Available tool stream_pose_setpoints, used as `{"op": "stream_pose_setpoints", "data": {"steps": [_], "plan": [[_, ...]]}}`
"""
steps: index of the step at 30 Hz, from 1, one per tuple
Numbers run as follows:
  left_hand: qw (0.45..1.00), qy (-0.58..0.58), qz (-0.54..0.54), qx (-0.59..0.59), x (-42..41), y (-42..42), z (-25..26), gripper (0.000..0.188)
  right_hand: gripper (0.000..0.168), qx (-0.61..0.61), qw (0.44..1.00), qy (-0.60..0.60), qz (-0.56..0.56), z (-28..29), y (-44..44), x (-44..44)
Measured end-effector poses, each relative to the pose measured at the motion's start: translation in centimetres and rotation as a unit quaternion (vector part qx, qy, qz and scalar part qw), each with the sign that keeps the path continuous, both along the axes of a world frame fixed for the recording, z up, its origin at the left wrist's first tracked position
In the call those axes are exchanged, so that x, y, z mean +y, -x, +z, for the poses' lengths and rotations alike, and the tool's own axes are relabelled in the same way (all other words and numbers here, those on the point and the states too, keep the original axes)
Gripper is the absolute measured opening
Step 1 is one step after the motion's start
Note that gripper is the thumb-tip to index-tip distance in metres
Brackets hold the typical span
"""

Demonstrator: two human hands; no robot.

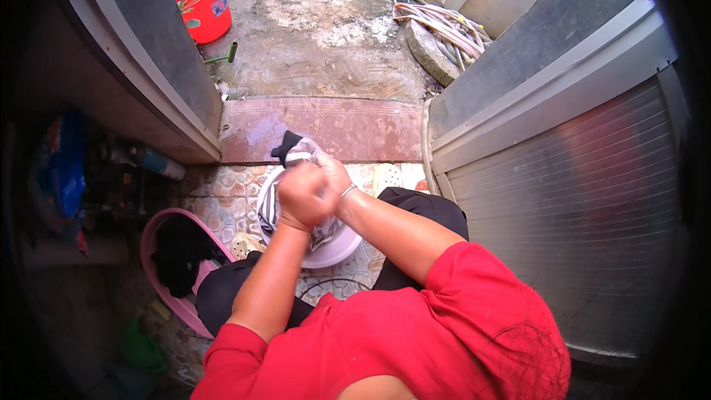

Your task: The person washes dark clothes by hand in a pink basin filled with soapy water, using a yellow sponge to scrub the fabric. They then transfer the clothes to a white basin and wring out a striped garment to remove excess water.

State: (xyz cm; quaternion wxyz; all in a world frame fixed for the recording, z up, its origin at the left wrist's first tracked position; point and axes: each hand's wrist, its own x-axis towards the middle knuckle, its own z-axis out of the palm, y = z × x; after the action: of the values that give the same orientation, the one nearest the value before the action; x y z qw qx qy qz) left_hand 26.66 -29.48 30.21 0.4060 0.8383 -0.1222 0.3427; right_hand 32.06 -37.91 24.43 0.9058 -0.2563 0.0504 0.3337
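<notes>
Over a pale lilac plastic basin (333, 255), my two fists are close together on a wet-looking striped garment (303, 148). My left hand (303, 194) is clenched on the cloth, nearer to me and slightly blurred. My right hand (333, 172), with a bracelet at its wrist, grips the cloth just beyond it. A dark end of the garment sticks out past the fists towards the doorway. Grey, white and black striped folds hang below my hands into the basin, and my forearms and fists hide part of them.
A pink plastic tub (150, 233) holding black cloth stands beside my left leg. Beyond the reddish door sill (333, 122) are a red bucket (205, 8) and a coiled hose (439, 25) on a stone slab. A ribbed door panel (572, 189) rises at right.
</notes>
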Motion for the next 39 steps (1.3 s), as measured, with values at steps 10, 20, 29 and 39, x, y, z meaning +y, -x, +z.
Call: {"op": "stream_pose_setpoints", "data": {"steps": [10,20,29,39], "plan": [[0.996,-0.063,-0.048,0.042,-2.2,0.9,1.9,0.025,0.016,-0.046,0.985,0.160,0.038,-0.3,-1.8,-1.1],[0.989,0.030,0.130,0.065,2.6,-1.3,-0.6,0.026,0.015,0.025,0.986,0.164,-0.024,4.1,1.6,1.8],[0.988,0.035,0.053,0.139,3.6,-1.4,-0.1,0.026,0.030,-0.132,0.779,0.553,0.266,1.7,-2.4,-1.9],[0.980,0.069,-0.030,0.182,3.4,-1.3,-0.4,0.017,0.100,-0.535,0.702,0.406,0.239,5.2,-1.7,-2.8]]}}
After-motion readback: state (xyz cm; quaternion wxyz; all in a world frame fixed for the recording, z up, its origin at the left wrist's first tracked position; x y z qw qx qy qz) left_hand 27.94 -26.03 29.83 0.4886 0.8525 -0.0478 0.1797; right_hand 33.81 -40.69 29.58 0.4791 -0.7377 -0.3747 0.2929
